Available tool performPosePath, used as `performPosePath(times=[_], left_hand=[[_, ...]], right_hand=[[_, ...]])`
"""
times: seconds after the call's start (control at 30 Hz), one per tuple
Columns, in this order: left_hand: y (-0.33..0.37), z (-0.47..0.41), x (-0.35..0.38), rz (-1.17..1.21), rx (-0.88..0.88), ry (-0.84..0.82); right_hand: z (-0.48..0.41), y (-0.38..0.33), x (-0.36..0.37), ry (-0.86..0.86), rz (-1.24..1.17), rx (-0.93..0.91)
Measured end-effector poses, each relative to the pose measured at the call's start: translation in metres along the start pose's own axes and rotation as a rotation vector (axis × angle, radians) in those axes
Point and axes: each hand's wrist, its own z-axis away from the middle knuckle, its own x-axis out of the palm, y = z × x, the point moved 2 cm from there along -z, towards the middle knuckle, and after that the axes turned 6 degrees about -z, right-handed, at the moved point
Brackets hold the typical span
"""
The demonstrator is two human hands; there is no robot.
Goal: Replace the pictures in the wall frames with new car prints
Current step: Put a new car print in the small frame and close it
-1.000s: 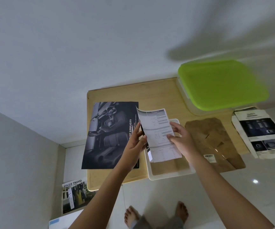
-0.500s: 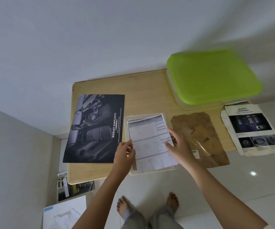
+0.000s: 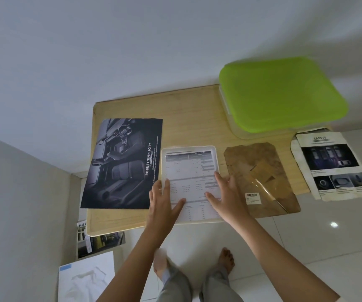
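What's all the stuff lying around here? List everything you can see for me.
Wooden board: one, pale wood, against the wall.
Dark car print: one, black and grey, left on the board.
White frame: one, centre of the board.
Printed sheet: one, white with grey tables, lying in the frame.
Brown backing board: one, right of the frame.
Box with green lid: one, far right of the board.
Safety print: one, white and dark, far right.
Car brochure: one, on the floor, partly under the board.
White paper: one, floor, bottom left.
Hands: left hand and right hand, flat on the sheet.
Feet: two, bare, on the tiles.
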Motion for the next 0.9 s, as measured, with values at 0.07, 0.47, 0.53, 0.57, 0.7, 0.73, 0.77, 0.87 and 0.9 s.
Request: performPosePath(times=[0.07, 0.47, 0.53, 0.57, 0.7, 0.73, 0.77, 0.87, 0.9], left_hand=[[0.000, -0.002, -0.001, 0.005, 0.007, 0.012], [0.004, -0.008, -0.006, 0.047, -0.037, 0.041], [0.005, -0.008, -0.006, 0.054, -0.043, 0.039], [0.006, -0.007, -0.006, 0.061, -0.046, 0.038], [0.009, -0.004, -0.006, 0.090, -0.045, 0.052], [0.009, -0.004, -0.006, 0.095, -0.043, 0.054], [0.010, -0.003, -0.006, 0.096, -0.041, 0.054], [0.011, -0.003, -0.007, 0.083, -0.041, 0.066], [0.010, -0.004, -0.008, 0.067, -0.051, 0.085]], right_hand=[[0.001, -0.003, 0.002, -0.016, -0.028, 0.003], [-0.008, 0.000, 0.008, 0.016, -0.131, -0.003], [-0.008, 0.000, 0.008, 0.016, -0.136, -0.005], [-0.008, 0.001, 0.008, 0.015, -0.139, -0.004], [-0.011, 0.001, 0.008, 0.004, -0.145, -0.006], [-0.012, 0.001, 0.009, -0.002, -0.148, -0.006], [-0.012, 0.001, 0.009, -0.008, -0.149, -0.007], [-0.012, 0.002, 0.006, -0.028, -0.153, -0.026], [-0.011, 0.001, 0.004, -0.031, -0.162, -0.034]])
